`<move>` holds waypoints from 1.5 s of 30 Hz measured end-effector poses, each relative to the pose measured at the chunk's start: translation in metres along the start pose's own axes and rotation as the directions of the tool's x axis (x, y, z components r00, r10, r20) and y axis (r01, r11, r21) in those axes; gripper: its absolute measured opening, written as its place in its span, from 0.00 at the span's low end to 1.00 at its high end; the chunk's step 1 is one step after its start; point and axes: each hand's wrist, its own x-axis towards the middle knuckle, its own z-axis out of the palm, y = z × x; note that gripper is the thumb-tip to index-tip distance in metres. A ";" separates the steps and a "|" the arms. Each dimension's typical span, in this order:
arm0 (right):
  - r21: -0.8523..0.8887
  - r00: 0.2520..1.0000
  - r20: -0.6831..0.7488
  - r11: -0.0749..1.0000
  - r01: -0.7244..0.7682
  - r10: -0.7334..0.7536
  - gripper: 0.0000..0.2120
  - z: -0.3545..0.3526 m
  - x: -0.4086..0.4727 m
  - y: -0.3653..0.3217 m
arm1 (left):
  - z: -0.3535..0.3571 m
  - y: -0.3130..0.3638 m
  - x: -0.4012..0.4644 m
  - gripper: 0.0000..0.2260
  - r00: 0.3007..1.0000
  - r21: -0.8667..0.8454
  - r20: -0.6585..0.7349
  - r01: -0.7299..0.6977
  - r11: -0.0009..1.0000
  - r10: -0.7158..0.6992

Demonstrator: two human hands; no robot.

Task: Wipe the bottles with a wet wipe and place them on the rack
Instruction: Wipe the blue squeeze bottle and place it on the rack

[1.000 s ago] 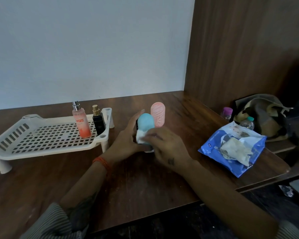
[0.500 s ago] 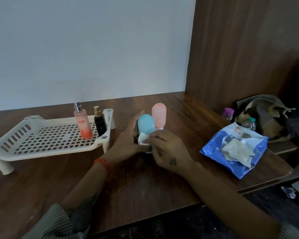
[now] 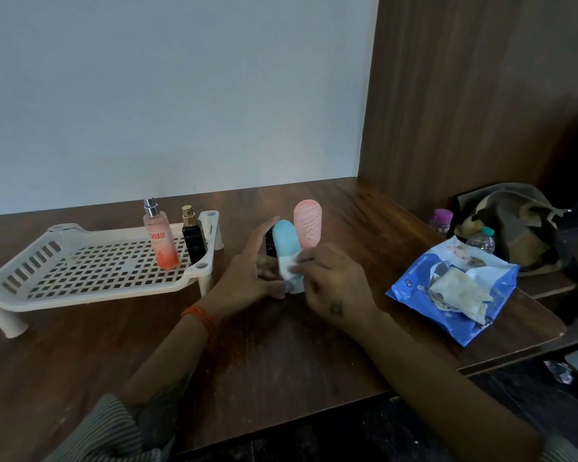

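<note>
A blue rounded bottle (image 3: 285,240) stands upright on the wooden table (image 3: 80,348) at the centre. My left hand (image 3: 247,278) grips its lower left side. My right hand (image 3: 334,281) presses a white wet wipe (image 3: 288,269) against the bottle's lower front. A pink rounded bottle (image 3: 307,228) stands just behind and to the right. A dark bottle (image 3: 269,246) is mostly hidden behind my left fingers. The white slotted rack (image 3: 94,271) sits to the left, with a pink spray bottle (image 3: 160,240) and a black perfume bottle (image 3: 193,236) standing at its right end.
A blue wet wipe pack (image 3: 454,291) lies open at the table's right edge, with crumpled wipes on it. Beyond it are two small capped bottles (image 3: 441,220) and a bag (image 3: 511,225) on a lower ledge. A wooden panel rises on the right.
My right hand has slid the wipe a little across the blue bottle's lower front. My left hand stays on the bottle. The bottles on the rack have not moved.
</note>
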 end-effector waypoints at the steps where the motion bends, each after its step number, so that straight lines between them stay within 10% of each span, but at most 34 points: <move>1: 0.025 0.996 -0.049 0.997 -0.070 0.071 0.13 0.000 -0.001 0.004 | 0.000 0.001 -0.002 0.45 1.000 -0.004 0.020 0.012 1.000 -0.012; 17: 0.219 0.930 -0.180 0.935 -0.279 0.320 0.08 0.011 0.002 0.010 | 0.003 0.004 -0.003 0.44 0.999 -0.022 -0.026 -0.023 0.999 0.022; 24: 0.079 1.000 0.012 0.997 -0.020 0.019 0.07 0.006 -0.003 -0.003 | 0.003 0.006 -0.004 0.46 0.997 -0.021 -0.007 -0.073 0.997 0.073; 29: 0.210 0.940 -0.235 0.957 -0.198 0.246 0.08 0.001 0.001 0.004 | 0.001 0.003 -0.002 0.47 0.998 -0.048 0.023 -0.063 0.997 0.064; 35: 0.282 0.947 -0.057 0.915 -0.288 0.316 0.07 0.005 0.001 0.005 | 0.004 0.005 -0.003 0.46 0.997 -0.087 0.027 -0.071 0.994 0.074; 45: 0.304 0.930 -0.175 0.916 -0.261 0.323 0.11 0.010 0.003 0.008 | 0.002 0.004 -0.001 0.45 0.997 -0.086 0.048 -0.059 0.995 0.063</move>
